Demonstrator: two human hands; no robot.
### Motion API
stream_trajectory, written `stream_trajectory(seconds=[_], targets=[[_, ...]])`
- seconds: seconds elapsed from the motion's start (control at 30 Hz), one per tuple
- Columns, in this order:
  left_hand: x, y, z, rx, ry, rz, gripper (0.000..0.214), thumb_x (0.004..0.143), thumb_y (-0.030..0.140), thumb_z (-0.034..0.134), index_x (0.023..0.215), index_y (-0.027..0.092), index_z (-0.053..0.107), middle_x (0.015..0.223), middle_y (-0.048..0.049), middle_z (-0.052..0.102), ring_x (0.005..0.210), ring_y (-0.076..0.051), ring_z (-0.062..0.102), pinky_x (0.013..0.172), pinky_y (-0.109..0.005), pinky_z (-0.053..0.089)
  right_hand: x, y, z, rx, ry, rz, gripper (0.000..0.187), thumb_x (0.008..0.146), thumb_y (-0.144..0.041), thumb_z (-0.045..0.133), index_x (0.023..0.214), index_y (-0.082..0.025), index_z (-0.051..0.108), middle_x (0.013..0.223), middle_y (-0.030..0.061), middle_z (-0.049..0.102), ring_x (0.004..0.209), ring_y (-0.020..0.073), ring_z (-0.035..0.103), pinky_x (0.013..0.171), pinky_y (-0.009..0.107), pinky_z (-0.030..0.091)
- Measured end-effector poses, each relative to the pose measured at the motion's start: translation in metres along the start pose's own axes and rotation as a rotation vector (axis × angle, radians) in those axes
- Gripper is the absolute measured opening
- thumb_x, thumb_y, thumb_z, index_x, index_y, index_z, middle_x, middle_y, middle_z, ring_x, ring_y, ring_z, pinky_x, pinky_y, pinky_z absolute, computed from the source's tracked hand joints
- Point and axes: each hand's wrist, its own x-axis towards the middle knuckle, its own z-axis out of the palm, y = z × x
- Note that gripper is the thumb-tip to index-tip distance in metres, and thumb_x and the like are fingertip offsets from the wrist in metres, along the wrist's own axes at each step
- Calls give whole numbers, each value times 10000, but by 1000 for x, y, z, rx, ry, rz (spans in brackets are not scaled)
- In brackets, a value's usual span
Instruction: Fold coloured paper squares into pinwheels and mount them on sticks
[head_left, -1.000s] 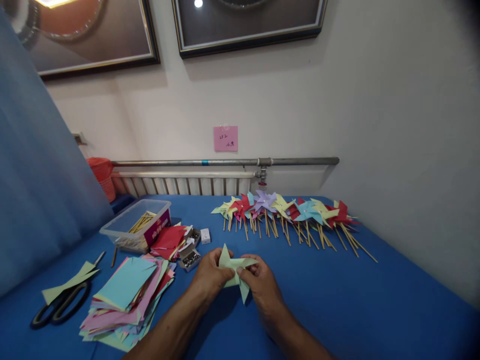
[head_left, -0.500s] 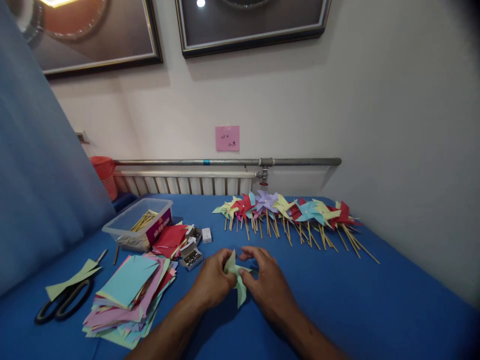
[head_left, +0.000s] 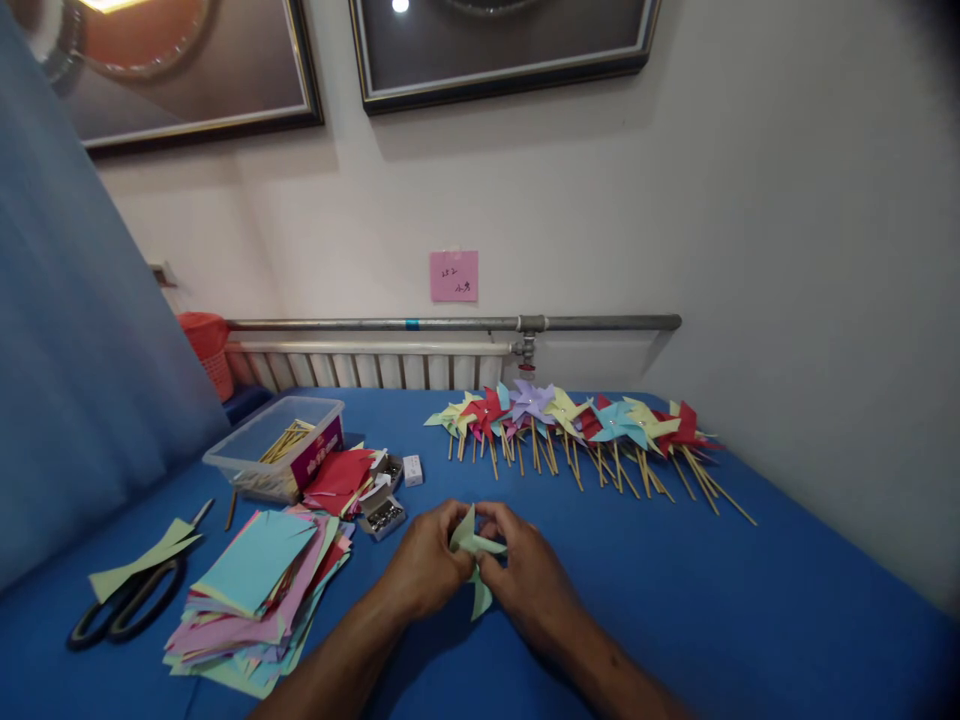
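Observation:
A pale green paper pinwheel (head_left: pixel 466 536) is held between my two hands above the blue tablecloth, its blades folded toward the middle. My left hand (head_left: pixel 429 558) grips it from the left, thumb at the centre. From the right, my right hand (head_left: pixel 525 570) pinches it with thumb and fingers near the centre. The far side of the paper is hidden by my fingers. Left of my hands are small open boxes of metal pins (head_left: pixel 384 517) and a stack of coloured paper sheets (head_left: pixel 255 590).
Finished pinwheels on sticks (head_left: pixel 532 402) lie in a row at the back right. Black-handled scissors (head_left: pixel 139 600) with green paper strips (head_left: pixel 150 558) rest at far left. A clear plastic box (head_left: pixel 274 440) holds sticks, beside red paper squares (head_left: pixel 341 480). A small white box (head_left: pixel 412 470) stands nearby.
My right hand has moved slightly left, and its raised fingers have closed in on the green pinwheel. My left hand keeps its hold almost in place.

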Motion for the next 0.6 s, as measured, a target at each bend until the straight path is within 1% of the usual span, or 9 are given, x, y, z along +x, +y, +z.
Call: stream_trajectory(seconds=[0.17,0.27,0.33,0.4,0.43,0.5,0.53,0.6], targets=[[0,-1,1,-2,-6,-12,411,640,11,601,976,172,775,827,4,749,745,-176,620,664,-244,400,-2,1,2,1,3,15,468,751,-120,671,1182,-282,757,944,37,792,950,271,703,866,362,480],[4,-8,2,-141,-19,-39,348,647,63,667,967,165,759,838,-12,759,762,-181,636,684,-249,425,-2,2,6,87,7,52,445,765,-153,664,1189,-264,741,957,32,795,898,245,718,784,322,494],[7,-12,2,-286,-18,-85,291,650,170,784,937,154,744,800,-20,749,729,-179,635,675,-253,437,0,3,9,188,24,128,400,784,-215,664,1178,-241,724,890,17,781,764,218,708,676,298,489],[9,-13,-1,-409,13,-121,367,638,342,894,901,138,739,745,-27,728,672,-164,617,661,-256,442,3,4,11,311,58,214,364,772,-266,673,1132,-220,709,796,-4,755,644,201,679,594,288,478],[9,-12,-2,-453,30,-130,428,640,432,918,889,131,742,732,-33,722,656,-158,610,659,-257,445,5,5,11,376,78,246,354,751,-274,684,1100,-216,702,772,-7,754,623,201,680,581,289,486],[10,-11,-4,-513,43,-132,520,675,563,910,892,118,751,735,-49,719,651,-148,606,664,-256,451,8,6,12,507,112,282,347,699,-271,711,1041,-219,689,781,7,782,648,222,720,610,308,533],[10,-11,-4,-533,39,-127,545,677,589,909,897,115,753,743,-55,721,655,-145,607,665,-254,453,9,7,12,564,125,293,347,679,-269,723,1021,-223,684,804,21,802,676,238,745,634,322,557],[11,-13,-1,-565,26,-122,576,601,565,958,899,122,741,743,-50,720,654,-144,605,654,-249,452,10,8,12,649,142,315,360,657,-276,744,1008,-228,679,847,45,829,721,269,779,673,352,589]])
